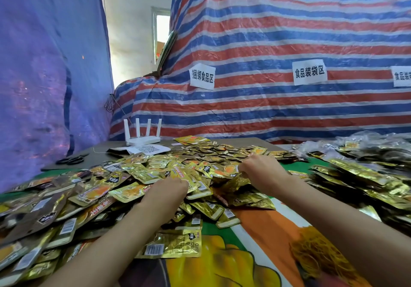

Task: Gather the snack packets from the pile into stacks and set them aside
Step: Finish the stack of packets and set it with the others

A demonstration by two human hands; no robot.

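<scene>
Our left hand (165, 188) and right hand (260, 168) reach into the pile of gold snack packets (133, 175), fingertips hidden, so we cannot tell their grip. Packets lie beneath and beyond both hands; we should gather a few, squaring edges before lifting.

person: two arms in view | left hand (169, 190): bare, fingers mostly hidden, knuckles smooth | right hand (261, 170): bare, knuckles showing as a rounded row | left forearm (124, 231): bare, slim, uncovered along all its visible length | right forearm (333, 215): bare likewise, broadening toward the frame's edge
</scene>
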